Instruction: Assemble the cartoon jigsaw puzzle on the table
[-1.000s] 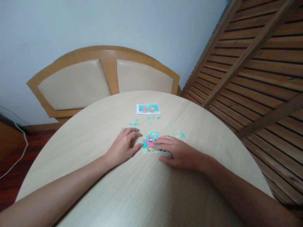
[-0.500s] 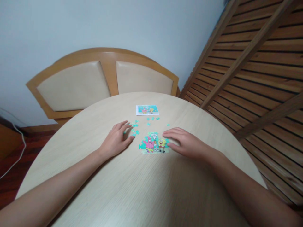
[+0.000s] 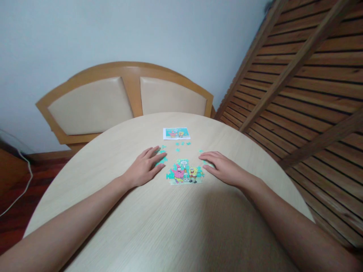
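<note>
A partly joined jigsaw puzzle (image 3: 185,173) with pink, white and yellow cartoon figures lies on the round table (image 3: 176,226). My left hand (image 3: 146,166) is to its left, fingers spread over several loose turquoise puzzle pieces (image 3: 161,160), partly hiding them. On the other side, my right hand (image 3: 217,165) rests with its fingers stretched out, just right of the puzzle. A turquoise piece (image 3: 201,151) shows by its fingertips, and more turquoise lies partly hidden beneath them. I see nothing held in either hand.
Behind the pieces lies a reference picture card (image 3: 177,133) with the same figures. Several loose pieces (image 3: 183,143) sit between card and puzzle. A bench or chair back (image 3: 130,94) stands beyond the table, and a slatted wooden panel (image 3: 297,83) rises on the right.
My left hand has shifted slightly right, further over the loose pieces. My right hand has drawn back a little to the right, uncovering the puzzle's right edge.
</note>
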The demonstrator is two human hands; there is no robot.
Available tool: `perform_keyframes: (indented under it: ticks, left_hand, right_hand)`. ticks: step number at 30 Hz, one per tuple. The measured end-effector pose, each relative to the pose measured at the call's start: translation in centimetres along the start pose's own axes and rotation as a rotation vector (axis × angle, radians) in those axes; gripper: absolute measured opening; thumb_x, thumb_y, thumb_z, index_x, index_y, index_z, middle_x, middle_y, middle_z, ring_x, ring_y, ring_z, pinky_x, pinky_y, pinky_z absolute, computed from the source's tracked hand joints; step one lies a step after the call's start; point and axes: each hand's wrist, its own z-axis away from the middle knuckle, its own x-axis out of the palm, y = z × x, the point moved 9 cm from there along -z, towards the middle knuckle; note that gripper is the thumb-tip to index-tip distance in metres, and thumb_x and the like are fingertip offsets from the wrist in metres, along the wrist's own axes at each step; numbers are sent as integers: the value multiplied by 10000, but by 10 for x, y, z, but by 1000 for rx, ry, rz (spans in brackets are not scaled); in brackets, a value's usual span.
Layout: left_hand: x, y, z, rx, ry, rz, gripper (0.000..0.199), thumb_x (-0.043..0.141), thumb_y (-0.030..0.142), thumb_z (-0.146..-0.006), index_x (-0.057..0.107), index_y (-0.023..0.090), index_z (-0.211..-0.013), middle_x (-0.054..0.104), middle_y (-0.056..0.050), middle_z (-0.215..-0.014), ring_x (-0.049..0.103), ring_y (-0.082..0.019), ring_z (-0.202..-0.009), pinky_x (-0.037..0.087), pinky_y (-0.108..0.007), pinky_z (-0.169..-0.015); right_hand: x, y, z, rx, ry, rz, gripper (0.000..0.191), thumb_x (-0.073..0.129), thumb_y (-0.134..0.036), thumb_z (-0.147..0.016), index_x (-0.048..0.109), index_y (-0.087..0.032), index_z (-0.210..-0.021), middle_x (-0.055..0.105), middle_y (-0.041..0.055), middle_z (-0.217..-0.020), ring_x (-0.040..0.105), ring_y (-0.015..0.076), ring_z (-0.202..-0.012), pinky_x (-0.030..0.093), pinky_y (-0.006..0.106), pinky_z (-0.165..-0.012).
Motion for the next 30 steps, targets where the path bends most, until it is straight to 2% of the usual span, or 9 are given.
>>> perform_keyframes:
  ticks: [4,10,24,27,30]
  left_hand:
    - [2,3,1,38,-12,-4,487,376,489,-1058,599,234,-1408,454,-115,-1552,429,-323,-1407,368,-526,-1172]
    - [6,-1,2,25,-4,-29,539,338,494,-1062,556,178,-1441,468,-142,-1538,436,-325,-1408,374,-534,-1172]
    - [5,1,2,1,-15,-36,541,368,503,-1045,527,188,-1456,460,-141,-1544,430,-319,-1417,363,-515,-1176]
    - [3,2,3,4,-6,-34,523,394,488,-1038,540,187,-1439,469,-142,-1533,427,-321,-1415,359,-509,-1180]
    - [1,2,3,1,20,-18,494,420,474,-1026,552,188,-1407,496,-143,-1504,450,-317,-1393,383,-509,-1166]
  right_hand:
    - [-8,12,4,54,17,20,368,565,-370,-970,644,-208,-1290,660,128,-1311,592,295,-1228,465,506,-1081]
    - [-14,27,8,119,33,30,372,544,-406,-976,647,-213,-1276,672,130,-1272,599,302,-1210,471,513,-1069]
    - [-8,30,-2,128,116,64,361,416,-331,-1032,623,-207,-1300,674,118,-1265,598,282,-1177,473,505,-1045]
    - [-16,41,2,175,109,15,364,391,-303,-1030,662,-193,-1246,704,115,-1240,628,269,-1167,477,484,-1053]
    - [-28,61,12,288,80,-26,350,425,-311,-1005,719,-178,-1141,734,125,-1184,672,271,-1098,508,465,-1006]
